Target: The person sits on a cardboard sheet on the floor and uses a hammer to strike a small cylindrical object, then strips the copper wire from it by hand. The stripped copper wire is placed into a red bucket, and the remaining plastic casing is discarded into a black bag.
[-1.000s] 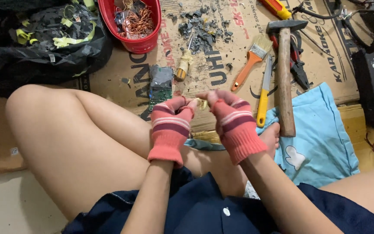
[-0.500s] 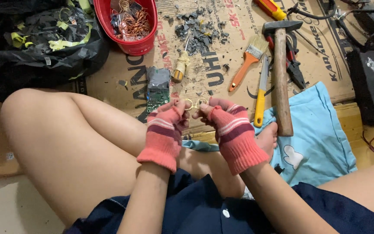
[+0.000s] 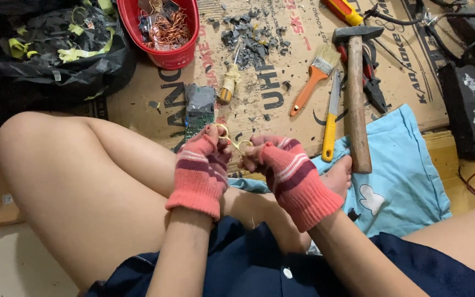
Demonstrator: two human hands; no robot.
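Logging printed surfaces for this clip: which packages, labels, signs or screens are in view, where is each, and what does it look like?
Flattened cardboard box: spread over the floor under the tools, brown, with red and black printed lettering.
Small label: on the cardboard edge at far left, a pale square with dark print.
Black bag: upper left, crumpled plastic holding dark and yellow scraps, no print visible.
No signs or screens are in view.

- Knitted wool gloves, fuzzy, on left hand (image 3: 202,170) and right hand (image 3: 292,179).
- Between them, shiny brass-coloured wire rings (image 3: 232,138).
- Beyond: matt cardboard (image 3: 138,110), wooden-handled hammer (image 3: 354,99).
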